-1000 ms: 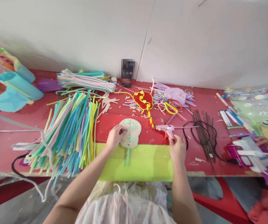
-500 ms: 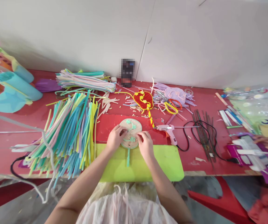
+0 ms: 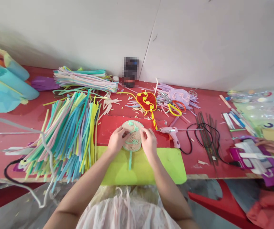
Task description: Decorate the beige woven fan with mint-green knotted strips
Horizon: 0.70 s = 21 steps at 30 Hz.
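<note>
A round hand fan [image 3: 132, 147] made of cream fuzzy stems, with mint-green flowers and a mint handle, lies in front of me across a red board [image 3: 103, 133] and a lime-green board [image 3: 165, 168]. My left hand [image 3: 118, 139] grips its left rim between thumb and fingers. On the opposite side, my right hand [image 3: 148, 140] pinches the upper right rim. Both sets of fingertips partly cover the fan's edges. Beyond it lies a red and yellow fan [image 3: 146, 101] with a twisted handle, its end close to a pink glue gun [image 3: 171, 132].
Bundles of coloured fuzzy stems [image 3: 72, 127] spread at left. Scissors [image 3: 172, 106] lie by a lilac fan [image 3: 178, 96]. Black cable [image 3: 219, 143] loops over dark sticks [image 3: 207, 136] at right. Another person's hand [image 3: 269, 146] is at the far right. A white cable [image 3: 47, 149] hangs at left.
My right hand has shifted slightly up along the fan's right rim. My left hand stays on the left rim. The whole view has drifted a little.
</note>
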### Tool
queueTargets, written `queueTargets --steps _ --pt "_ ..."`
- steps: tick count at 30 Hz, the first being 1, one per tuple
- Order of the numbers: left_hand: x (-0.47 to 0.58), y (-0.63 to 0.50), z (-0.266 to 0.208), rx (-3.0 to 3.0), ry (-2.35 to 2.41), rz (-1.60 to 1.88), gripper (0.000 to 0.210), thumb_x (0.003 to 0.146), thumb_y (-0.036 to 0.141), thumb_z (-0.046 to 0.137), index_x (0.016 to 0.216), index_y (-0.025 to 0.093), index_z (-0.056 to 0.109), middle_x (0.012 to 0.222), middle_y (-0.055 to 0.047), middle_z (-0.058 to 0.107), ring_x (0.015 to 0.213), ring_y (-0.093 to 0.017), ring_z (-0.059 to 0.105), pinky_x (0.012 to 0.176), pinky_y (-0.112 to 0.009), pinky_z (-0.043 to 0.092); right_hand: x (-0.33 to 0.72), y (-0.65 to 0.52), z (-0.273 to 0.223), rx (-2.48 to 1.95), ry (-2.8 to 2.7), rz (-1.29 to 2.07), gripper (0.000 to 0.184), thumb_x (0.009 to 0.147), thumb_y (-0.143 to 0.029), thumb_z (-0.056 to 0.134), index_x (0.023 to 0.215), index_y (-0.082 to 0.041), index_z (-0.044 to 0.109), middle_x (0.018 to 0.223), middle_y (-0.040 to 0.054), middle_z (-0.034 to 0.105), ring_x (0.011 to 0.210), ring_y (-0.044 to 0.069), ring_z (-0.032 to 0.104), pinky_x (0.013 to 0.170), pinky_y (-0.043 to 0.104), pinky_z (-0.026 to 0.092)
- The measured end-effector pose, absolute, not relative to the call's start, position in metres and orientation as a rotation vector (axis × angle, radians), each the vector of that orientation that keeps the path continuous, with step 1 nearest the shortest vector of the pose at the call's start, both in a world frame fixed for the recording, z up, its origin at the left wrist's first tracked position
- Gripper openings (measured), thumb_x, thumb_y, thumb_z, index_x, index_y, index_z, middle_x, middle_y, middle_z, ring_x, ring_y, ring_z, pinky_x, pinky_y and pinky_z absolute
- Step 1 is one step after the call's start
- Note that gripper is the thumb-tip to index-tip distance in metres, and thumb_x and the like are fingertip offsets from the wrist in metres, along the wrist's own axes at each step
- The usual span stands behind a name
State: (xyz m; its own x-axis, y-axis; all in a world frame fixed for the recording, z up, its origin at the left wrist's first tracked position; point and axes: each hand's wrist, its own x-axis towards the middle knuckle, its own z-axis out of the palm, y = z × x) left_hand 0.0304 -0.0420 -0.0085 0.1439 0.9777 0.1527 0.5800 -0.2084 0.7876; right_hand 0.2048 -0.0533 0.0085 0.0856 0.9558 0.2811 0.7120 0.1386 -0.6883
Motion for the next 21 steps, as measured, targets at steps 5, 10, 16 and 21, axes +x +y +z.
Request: queueTargets --steps 5,10,16,21 --pt "0.032 -0.040 -0.007 1.877 1.474 0.895 0.012 0.083 0.023 0.060 0.093 0.020 0.064 0.089 -0.003 0.059 0.076 -0.014 0.056 0.071 -0.025 0.045 0.200 -0.047 0.006 -1.632 -1.725 0.451 0.019 0.090 -0.026 0.049 0.100 -0.020 0.065 0.086 0.0061 0.060 0.080 0.018 0.056 0.079 0.031 0.047" --pt "0.034 -0.037 -0.007 1.938 1.471 0.896 0.009 0.084 0.021 0.058 0.091 0.020 0.065 0.091 -0.003 0.062 0.083 -0.016 0.057 0.077 -0.027 0.045 0.196 -0.053 -0.006 -1.653 -1.700 0.455 0.021 0.087 -0.026 0.056 0.106 -0.021 0.063 0.092 0.0071 0.061 0.088 0.021 0.056 0.083 0.034 0.046" --pt "0.034 -0.034 -0.009 2.056 1.502 0.841 0.010 0.085 0.023 0.058 0.089 0.021 0.067 0.092 -0.004 0.064 0.086 -0.018 0.057 0.081 -0.031 0.044 0.196 -0.059 -0.010 -1.621 -1.673 0.417 0.022 0.089 -0.027 0.054 0.107 -0.022 0.064 0.096 0.0083 0.063 0.091 0.022 0.056 0.084 0.036 0.046" --pt "0.034 -0.034 -0.009 2.084 1.505 0.834 0.012 0.086 0.025 0.057 0.090 0.022 0.068 0.092 -0.004 0.065 0.087 -0.019 0.058 0.083 -0.033 0.043 0.197 -0.063 -0.012 -1.609 -1.661 0.384 0.021 0.090 -0.028 0.053 0.104 -0.022 0.066 0.096 0.0075 0.065 0.093 0.021 0.057 0.086 0.035 0.044"
